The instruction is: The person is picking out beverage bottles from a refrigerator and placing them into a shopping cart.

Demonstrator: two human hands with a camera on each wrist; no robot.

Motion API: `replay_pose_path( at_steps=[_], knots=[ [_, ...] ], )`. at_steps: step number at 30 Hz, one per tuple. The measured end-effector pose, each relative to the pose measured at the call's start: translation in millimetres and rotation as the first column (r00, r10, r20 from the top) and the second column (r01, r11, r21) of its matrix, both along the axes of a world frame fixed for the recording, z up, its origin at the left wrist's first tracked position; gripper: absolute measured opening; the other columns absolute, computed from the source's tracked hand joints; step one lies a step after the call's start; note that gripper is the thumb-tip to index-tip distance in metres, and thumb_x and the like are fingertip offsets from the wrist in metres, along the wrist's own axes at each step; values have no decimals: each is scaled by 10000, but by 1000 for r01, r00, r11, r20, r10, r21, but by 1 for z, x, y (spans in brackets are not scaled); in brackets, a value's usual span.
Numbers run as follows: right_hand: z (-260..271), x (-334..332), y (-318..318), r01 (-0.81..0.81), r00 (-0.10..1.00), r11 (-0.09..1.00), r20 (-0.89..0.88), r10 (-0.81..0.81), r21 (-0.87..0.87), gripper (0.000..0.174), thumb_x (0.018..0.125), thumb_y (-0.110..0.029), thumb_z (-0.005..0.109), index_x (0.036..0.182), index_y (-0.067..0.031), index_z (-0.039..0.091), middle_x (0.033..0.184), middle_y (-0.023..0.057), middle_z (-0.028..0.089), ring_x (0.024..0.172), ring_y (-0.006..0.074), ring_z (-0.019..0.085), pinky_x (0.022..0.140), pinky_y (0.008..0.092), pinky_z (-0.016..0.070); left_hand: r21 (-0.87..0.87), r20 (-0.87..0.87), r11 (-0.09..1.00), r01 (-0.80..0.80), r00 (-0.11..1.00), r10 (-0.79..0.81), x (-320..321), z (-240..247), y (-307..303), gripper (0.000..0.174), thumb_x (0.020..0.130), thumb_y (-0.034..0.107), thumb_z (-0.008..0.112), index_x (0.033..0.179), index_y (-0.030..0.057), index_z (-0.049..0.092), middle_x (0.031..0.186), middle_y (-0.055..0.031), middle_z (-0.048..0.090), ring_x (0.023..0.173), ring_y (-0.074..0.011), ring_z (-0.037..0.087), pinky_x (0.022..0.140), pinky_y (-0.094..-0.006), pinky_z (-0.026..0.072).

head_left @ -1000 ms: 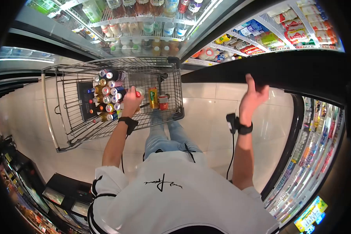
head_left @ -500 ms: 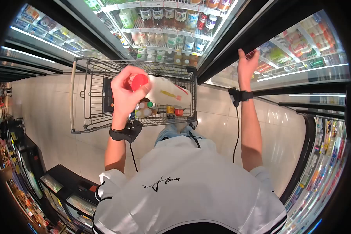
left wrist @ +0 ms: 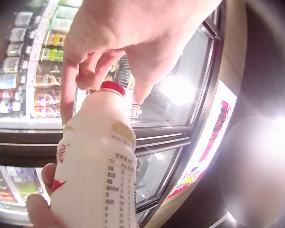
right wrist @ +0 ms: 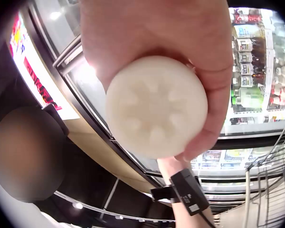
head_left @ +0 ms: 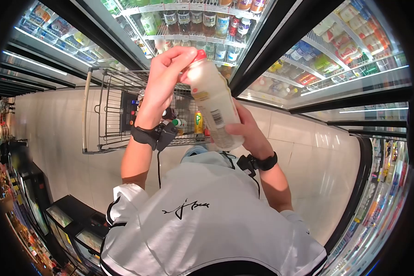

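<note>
A large white plastic drink bottle [head_left: 211, 99] with a red cap hangs tilted above the cart in the head view, its barcode label facing up. My left hand [head_left: 163, 76] has its fingers and thumb around the cap and neck. In the left wrist view the red cap [left wrist: 113, 87] shows between those fingers, above rows of small print. Low on the bottle, my right hand [head_left: 250, 129] grips its side near the base. The round ribbed base [right wrist: 156, 108] faces the right wrist camera, with fingers wrapped beside it.
Below the bottle stands a wire shopping cart [head_left: 86, 115] holding several drinks, among them a yellow can [head_left: 198, 123]. Ahead, lit cooler shelves [head_left: 188, 36] carry rows of bottles. Black-framed glass cooler doors stand to the right, and a dark display case [head_left: 73, 211] is at lower left.
My left hand has lifted the white bottle by its red cap out of the cart. My right hand has come in from the cooler door and taken hold of the lower end.
</note>
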State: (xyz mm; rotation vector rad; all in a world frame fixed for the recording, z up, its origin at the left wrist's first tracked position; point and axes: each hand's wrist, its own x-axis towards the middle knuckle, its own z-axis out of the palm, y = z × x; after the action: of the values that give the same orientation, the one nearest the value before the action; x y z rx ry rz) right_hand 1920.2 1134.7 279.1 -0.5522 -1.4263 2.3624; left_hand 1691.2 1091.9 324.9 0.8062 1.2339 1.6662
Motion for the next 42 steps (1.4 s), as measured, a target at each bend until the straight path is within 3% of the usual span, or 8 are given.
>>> replay_pose_path(
  at_steps=[4,5,22,27,34,36,40,42],
  knots=[
    [20,11,-6,-18,990,973,-142,-15,-229,822,774,-386,696,1412,11,361,1172,204,599,985,284,660,755,414,572,80,160,989,124,978,-136,15,-3,-4,349,981,260,563,1205,-4,602,984,-62,661,904,-111,632,692,-250,509],
    [22,10,-7,-7,985,971,-170,-34,-240,820,776,-399,688,1401,21,365,1141,208,603,942,294,668,720,413,575,53,147,983,177,972,-183,19,-7,-7,397,983,284,540,1234,-22,562,1207,-107,599,1103,-178,577,837,-308,510],
    [28,-4,-5,-81,974,963,-224,23,-257,833,775,-469,655,1381,30,374,1068,208,611,787,309,675,639,386,566,11,211,991,131,969,-130,43,-3,-21,448,1005,371,484,1243,0,569,1161,-72,636,1018,-143,592,843,-340,480],
    [28,-3,-3,-58,968,969,-250,-4,-238,712,839,-255,687,1416,-25,339,1223,180,568,1027,266,640,797,423,585,-8,192,998,64,979,-61,46,-2,-22,387,1005,352,496,1205,35,591,1115,-37,632,1029,-115,570,862,-336,461],
    [26,-1,-8,41,979,989,-190,-68,-142,759,820,-211,730,1428,-32,313,1250,130,560,1077,248,627,864,393,556,36,111,999,-3,994,-1,46,-1,-24,292,997,293,536,1192,82,592,1106,-16,619,1060,-104,550,898,-334,441],
    [27,-6,-16,247,969,927,-94,-229,282,818,783,-163,768,1435,-27,293,1253,125,552,1129,249,602,884,369,534,62,98,998,-15,995,9,55,4,-24,306,998,294,535,1214,82,579,1116,-24,620,1080,-112,551,910,-342,442],
    [53,-5,-26,219,968,813,-14,-251,539,883,745,-116,784,1450,-22,260,1253,157,529,1141,255,585,895,363,519,74,294,997,1,955,-23,68,10,-20,525,1013,470,409,1314,47,491,1158,-101,603,1062,-224,588,922,-397,481],
    [58,-4,-32,238,957,632,-68,-282,738,939,718,-127,786,1468,-27,230,1266,203,484,1145,297,565,900,381,517,71,394,996,58,915,-81,65,10,-17,579,1011,521,368,1327,49,477,1158,-123,603,1051,-255,599,905,-420,499]
  ],
)
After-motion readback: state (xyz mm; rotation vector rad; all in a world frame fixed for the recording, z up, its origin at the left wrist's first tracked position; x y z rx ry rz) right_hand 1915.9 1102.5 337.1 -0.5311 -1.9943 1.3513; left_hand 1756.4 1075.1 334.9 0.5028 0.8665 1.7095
